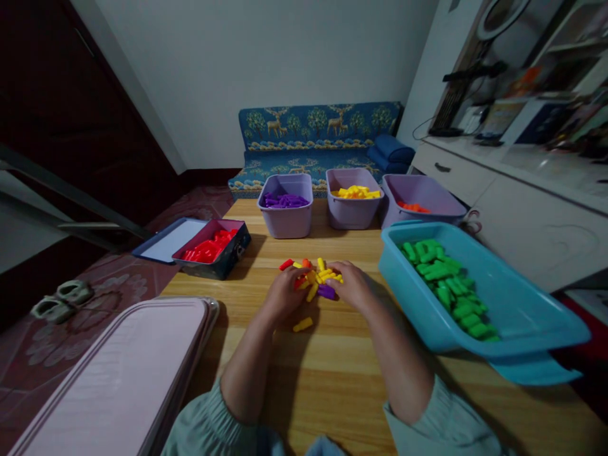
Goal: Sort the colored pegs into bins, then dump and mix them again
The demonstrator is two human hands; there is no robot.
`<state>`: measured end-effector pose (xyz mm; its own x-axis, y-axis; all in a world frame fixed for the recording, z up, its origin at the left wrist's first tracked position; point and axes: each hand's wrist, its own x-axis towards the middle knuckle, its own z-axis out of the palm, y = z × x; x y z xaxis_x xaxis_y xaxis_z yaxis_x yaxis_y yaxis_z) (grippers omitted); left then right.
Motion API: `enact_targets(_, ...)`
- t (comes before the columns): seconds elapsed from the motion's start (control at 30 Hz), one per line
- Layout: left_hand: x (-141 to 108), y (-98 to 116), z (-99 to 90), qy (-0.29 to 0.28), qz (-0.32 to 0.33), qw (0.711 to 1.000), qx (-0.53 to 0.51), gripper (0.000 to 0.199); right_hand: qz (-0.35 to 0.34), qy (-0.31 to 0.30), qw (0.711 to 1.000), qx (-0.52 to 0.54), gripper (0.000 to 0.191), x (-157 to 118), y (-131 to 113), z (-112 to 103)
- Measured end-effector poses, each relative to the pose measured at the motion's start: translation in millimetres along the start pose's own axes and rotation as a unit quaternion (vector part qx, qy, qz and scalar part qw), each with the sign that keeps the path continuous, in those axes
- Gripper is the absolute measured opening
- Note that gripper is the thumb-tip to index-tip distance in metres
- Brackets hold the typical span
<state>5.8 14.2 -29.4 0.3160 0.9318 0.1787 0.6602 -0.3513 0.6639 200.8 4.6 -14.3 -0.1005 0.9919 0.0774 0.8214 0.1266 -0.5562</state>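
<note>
A small pile of coloured plastic pieces lies on the wooden table [327, 364], mostly short yellow tubes [327, 277] with red, orange and purple ones among them. My left hand [284, 292] is at the pile's left side, its thumb and fingers closed about a yellow tube [311, 278]. At the right edge, my right hand [352, 285] curves against the yellow tubes, fingers apart, beside a purple tube [327, 291]. A red tube [285, 264] sits just beyond my left fingers. Nearer to me lies a single yellow tube [303, 325].
Lilac bins hold purple [287, 221], yellow [354, 215] and orange [422, 216] pieces along the far edge. On the right stands a blue tub [413, 316] of green pieces. Left are an open tin [223, 269] of red pieces and a pink lid [118, 373].
</note>
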Motion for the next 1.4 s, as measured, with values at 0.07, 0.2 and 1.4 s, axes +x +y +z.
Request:
enact_targets(0.07,-2,-4,2.4,0.022,0.000,0.999,-0.048,0.054,0.019,0.020,1.000,-0.012,0.039,0,-1,1)
enact_targets(0.2,-5,-6,3.3,0.037,-0.012,0.994,-0.105,0.063,0.016,0.041,0.996,-0.079,0.039,-3,-9,2)
enact_targets(1.4,0,0,0.2,0.138,-0.214,0.829,-0.498,0.055,-0.003,0.048,0.998,-0.042,0.019,-2,-36,35)
